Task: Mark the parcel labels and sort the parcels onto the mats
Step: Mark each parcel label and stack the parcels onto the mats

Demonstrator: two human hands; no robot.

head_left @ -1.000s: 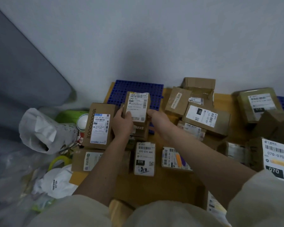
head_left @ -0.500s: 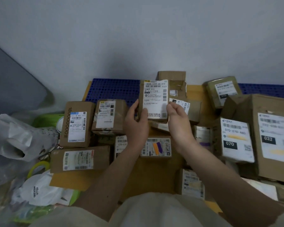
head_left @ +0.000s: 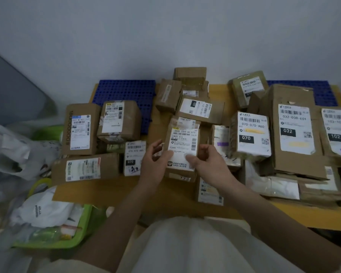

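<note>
**Small parcel held over the tabletop by both hands**

I see the small labelled parcel (head_left: 182, 149) gripped at its lower corners: my left hand (head_left: 154, 164) pinches its left edge, thumb on the label face, and my right hand (head_left: 209, 161) pinches the right edge the same way. The label faces up toward me, reading "T099".

Taking this held parcel as the landmark: left of it a small "070" parcel (head_left: 134, 158) lies on the yellow tabletop (head_left: 303, 215). Farther left sit three brown boxes. Beyond and left of it is a blue mat (head_left: 126, 93). Right of it stands another "070" parcel (head_left: 251, 134), then a tall "032" box (head_left: 295, 131). Behind it lies a "122" parcel (head_left: 200, 109). A green basket (head_left: 83, 231) sits near-left of it.
</note>
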